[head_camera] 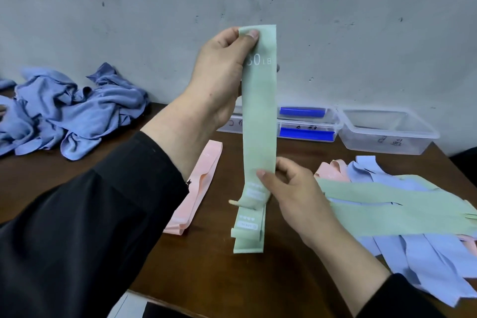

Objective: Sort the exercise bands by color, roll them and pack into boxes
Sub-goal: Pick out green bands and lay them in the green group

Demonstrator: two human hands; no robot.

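Over table (284, 152), both hands holding green band (259, 111) upright, "0 LB" legible

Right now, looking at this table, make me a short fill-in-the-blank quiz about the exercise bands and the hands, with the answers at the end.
1. The left hand pinches the top of a ____ band held upright.
2. The right hand pinches that same green band near its ____ end.
3. The band stack lying flat under the left forearm is ____.
4. The clear plastic box at the back right has no ____ on it.

Answers: green; lower; pink; lid
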